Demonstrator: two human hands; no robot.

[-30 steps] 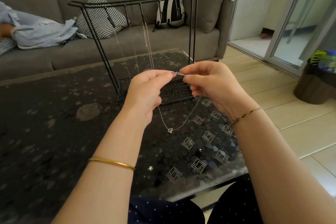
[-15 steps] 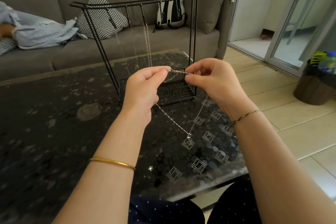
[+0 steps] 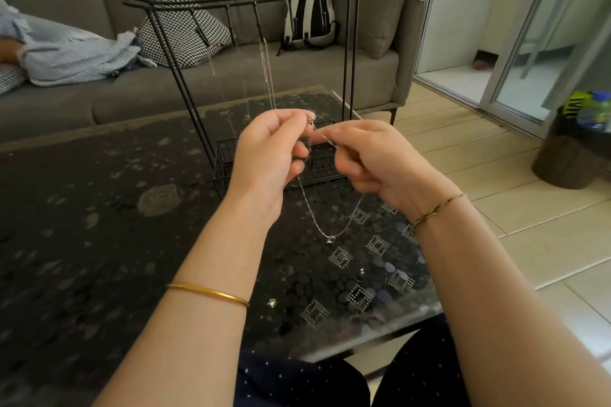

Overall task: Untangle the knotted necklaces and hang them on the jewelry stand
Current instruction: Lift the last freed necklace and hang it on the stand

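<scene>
I see the dark speckled desk (image 3: 99, 241) fill most of my view, with the black wire jewelry stand (image 3: 251, 0) upright on its far half. Two or three chains already hang from the stand's top bar (image 3: 267, 73). Nearer me, my left hand (image 3: 267, 155) and right hand (image 3: 373, 158) are raised in front of the stand's base. Both grips are pinched on the silver necklace (image 3: 317, 221), which droops in a loop over the desk with its small pendant (image 3: 330, 239) at the bottom. A second ago my hands held the chain stretched level between them; now the left grip has turned one end upright by its clasp. I judge the chain is free of knots and almost ready to hang.
</scene>
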